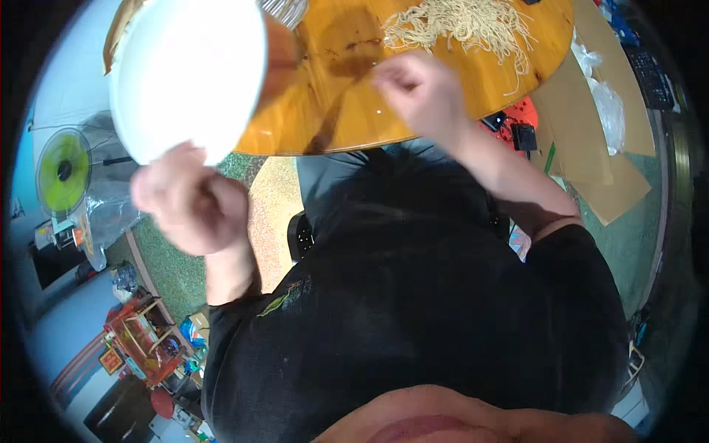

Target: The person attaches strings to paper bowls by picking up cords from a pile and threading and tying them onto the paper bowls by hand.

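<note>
your left hand [196, 201] grasps the white disc [190, 74] by its lower edge, left on the table [362, 114]; a slack hold could tip it. your right hand [425, 96] is curled; around what, i cannot tell.

head-worn fisheye view, facing down, close above torso [413, 310], table [277, 129] at top

Apparent home: fan [64, 170], cluttered shelf [143, 341]
</note>
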Tool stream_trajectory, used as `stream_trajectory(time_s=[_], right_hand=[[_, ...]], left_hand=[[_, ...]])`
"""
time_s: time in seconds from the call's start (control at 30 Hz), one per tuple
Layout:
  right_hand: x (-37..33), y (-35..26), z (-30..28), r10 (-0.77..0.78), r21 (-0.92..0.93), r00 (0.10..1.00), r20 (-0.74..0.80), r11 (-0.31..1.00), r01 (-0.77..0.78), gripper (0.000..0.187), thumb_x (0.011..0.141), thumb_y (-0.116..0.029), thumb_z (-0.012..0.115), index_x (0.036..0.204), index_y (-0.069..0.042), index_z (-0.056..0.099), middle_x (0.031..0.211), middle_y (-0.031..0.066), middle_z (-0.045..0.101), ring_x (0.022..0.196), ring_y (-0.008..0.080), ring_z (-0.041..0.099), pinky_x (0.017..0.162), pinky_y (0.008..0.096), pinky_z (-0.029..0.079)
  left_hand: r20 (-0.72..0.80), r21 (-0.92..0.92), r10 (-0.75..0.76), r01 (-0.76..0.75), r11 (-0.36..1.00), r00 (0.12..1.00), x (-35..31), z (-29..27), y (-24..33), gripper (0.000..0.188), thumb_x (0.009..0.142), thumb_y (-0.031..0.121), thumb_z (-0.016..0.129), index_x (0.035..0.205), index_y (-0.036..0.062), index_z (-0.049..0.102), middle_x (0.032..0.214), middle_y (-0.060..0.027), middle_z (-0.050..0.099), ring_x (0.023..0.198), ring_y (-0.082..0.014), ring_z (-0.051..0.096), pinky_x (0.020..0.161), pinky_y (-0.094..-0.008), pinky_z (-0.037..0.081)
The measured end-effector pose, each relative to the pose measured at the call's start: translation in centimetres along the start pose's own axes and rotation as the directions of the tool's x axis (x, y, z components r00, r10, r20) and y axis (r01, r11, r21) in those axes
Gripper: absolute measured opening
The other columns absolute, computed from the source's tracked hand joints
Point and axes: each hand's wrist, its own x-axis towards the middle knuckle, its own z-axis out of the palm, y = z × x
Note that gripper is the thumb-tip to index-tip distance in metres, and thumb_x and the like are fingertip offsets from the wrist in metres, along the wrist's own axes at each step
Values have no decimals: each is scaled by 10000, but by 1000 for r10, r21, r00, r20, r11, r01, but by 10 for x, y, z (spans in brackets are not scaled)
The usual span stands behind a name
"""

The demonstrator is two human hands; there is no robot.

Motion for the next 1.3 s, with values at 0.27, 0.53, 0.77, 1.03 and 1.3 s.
stream_trajectory(time_s=[0.27,0.53,0.77,1.03,1.3], right_hand=[[63,51,-111,174,-321,980,-93,927,-194,187,924,-131,733,1086,-39,724,982,111,723,918,214,687,766,320,554],[125,41,-74,-197,-574,919,340,731,369,115,835,-110,699,919,-45,743,937,175,698,951,382,665,853,467,535],[124,68,-91,-379,-196,899,220,886,421,115,842,-121,694,898,-22,713,895,188,682,892,381,669,805,468,541],[76,35,-76,108,-326,994,14,940,-97,111,861,-65,673,933,18,688,900,188,669,826,310,674,762,378,541],[81,3,-48,-69,-491,996,52,867,86,145,837,-127,726,897,4,711,881,194,684,836,351,678,752,418,539]], left_hand=[[202,-167,-92,127,978,975,-63,73,45,213,846,-36,679,1009,99,653,981,-41,701,980,-210,701,972,-406,448],[154,-156,-126,150,976,980,-64,111,11,241,827,-86,672,1009,70,652,1037,-113,729,998,-277,710,983,-445,488],[138,-177,-161,184,967,977,-60,101,26,309,845,-9,735,1134,25,629,1262,-186,632,1249,-370,591,1045,-476,465],[311,-930,200,254,266,929,35,60,89,180,972,171,630,962,44,757,941,-84,726,861,-254,700,842,-406,519],[77,-964,8,73,254,997,57,48,112,286,770,148,710,1042,61,725,922,-95,693,803,-269,674,699,-379,497]])
